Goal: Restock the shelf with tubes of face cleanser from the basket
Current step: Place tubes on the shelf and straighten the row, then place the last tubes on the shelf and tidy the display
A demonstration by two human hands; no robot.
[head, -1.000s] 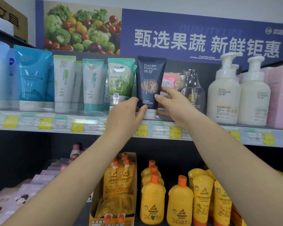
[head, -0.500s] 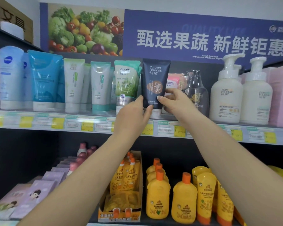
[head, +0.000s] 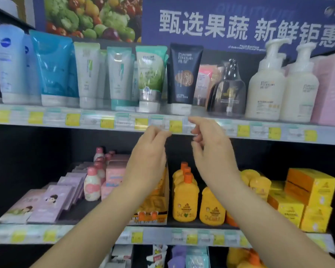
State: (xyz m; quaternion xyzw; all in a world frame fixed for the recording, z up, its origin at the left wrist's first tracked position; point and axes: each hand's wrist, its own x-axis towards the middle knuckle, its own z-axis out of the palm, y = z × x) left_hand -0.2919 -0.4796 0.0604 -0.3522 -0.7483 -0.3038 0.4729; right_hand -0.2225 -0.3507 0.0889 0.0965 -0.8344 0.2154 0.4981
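Note:
A dark navy cleanser tube stands upright, cap down, on the top shelf, between a green-and-white tube and a pink pack. Further left stand more cleanser tubes: white-and-teal ones and blue ones. My left hand and my right hand hover just below the shelf's front edge, under the navy tube. Both are empty, with fingers loosely curled. The basket is out of view.
White pump bottles and a dark glass bottle stand right of the navy tube, pink boxes beyond them. On the shelf below are yellow bottles, yellow boxes, pink bottles and purple packs.
Both hands have let go of the navy tube and dropped below the shelf edge. The tube stays standing on the shelf. The camera has tilted downward.

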